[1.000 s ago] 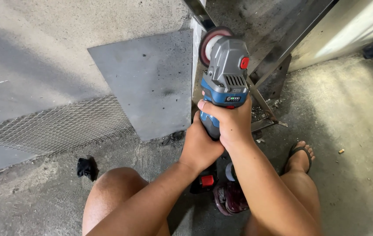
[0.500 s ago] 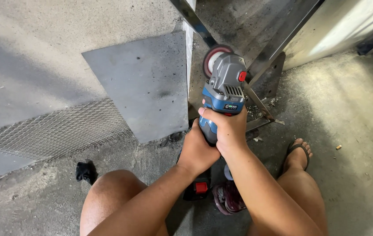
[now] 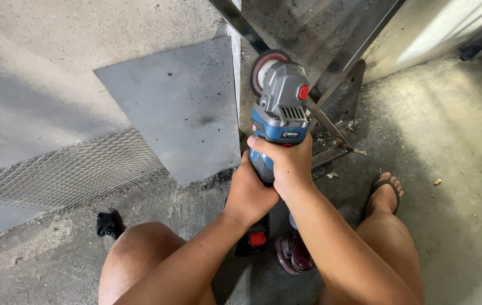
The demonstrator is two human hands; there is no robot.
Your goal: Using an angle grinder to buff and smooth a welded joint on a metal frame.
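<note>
Head view: both hands clamp one blue-grey angle grinder [image 3: 279, 121], right hand [image 3: 286, 161] wrapped over the body, left hand [image 3: 250, 192] closed under the grip. Disc [image 3: 263, 65] is at the far metal frame [image 3: 340, 65], just right of the grey steel plate [image 3: 176, 107]. Looks like mid-grind; steady pressure needed, foot [image 3: 385, 192] near.

Bright daylight enters from 2 o'clock, with glare on the pale panel [image 3: 438, 28] there; a soft diagonal shadow crosses the wall [image 3: 38, 107] at 10 o'clock; focus sharp throughout.
</note>
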